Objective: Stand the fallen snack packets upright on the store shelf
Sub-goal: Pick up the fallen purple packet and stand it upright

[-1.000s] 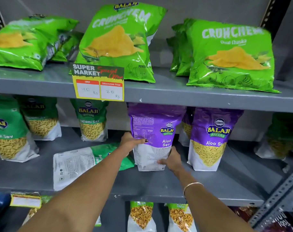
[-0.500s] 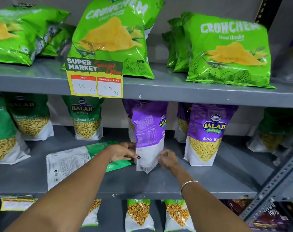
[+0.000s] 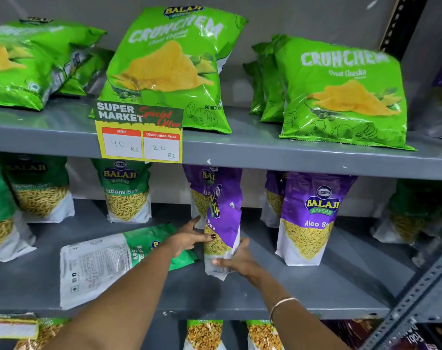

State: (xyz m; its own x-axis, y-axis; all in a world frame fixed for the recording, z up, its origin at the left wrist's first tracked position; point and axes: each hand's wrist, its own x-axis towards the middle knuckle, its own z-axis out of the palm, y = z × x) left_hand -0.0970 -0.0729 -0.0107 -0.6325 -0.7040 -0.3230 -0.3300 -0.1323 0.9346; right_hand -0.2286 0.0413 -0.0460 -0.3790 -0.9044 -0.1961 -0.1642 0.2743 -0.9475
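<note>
We find a grey metal store shelf (image 3: pixel 303 299), middle tier of a rack, with a second tier above and a plain grey back wall. We take the purple Aloo Sev packet (image 3: pixel 223 223) held at the centre of this tier as our landmark.

Nearest to us, both forearms reach in from the lower edge. The right hand (image 3: pixel 236 261) grips the packet's lower right side near its white base, fingers wrapped round the front; a thin bangle (image 3: pixel 281 303) sits on that wrist. The left hand (image 3: pixel 189 238) presses the packet's left edge at mid-height, thumb across its front. Both hands are thus closed on the packet, which stands nearly upright but twisted, its front turned partly sideways and its base corner on or just above the shelf; we cannot tell which.

Just left of the packet, partly under the left wrist, a green Ratlami Sev packet (image 3: pixel 108 261) lies flat, back panel up. We judge this one not yet dealt with.

To the right, a second purple packet (image 3: pixel 313 218) stands upright. Behind and left, green packets (image 3: pixel 126 190) stand against the back.

Above, on the upper tier, one Crunchem bag (image 3: pixel 25 64) at far left appears tipped over.

We judge the task part done: one packet being squared, at least one left.
</note>
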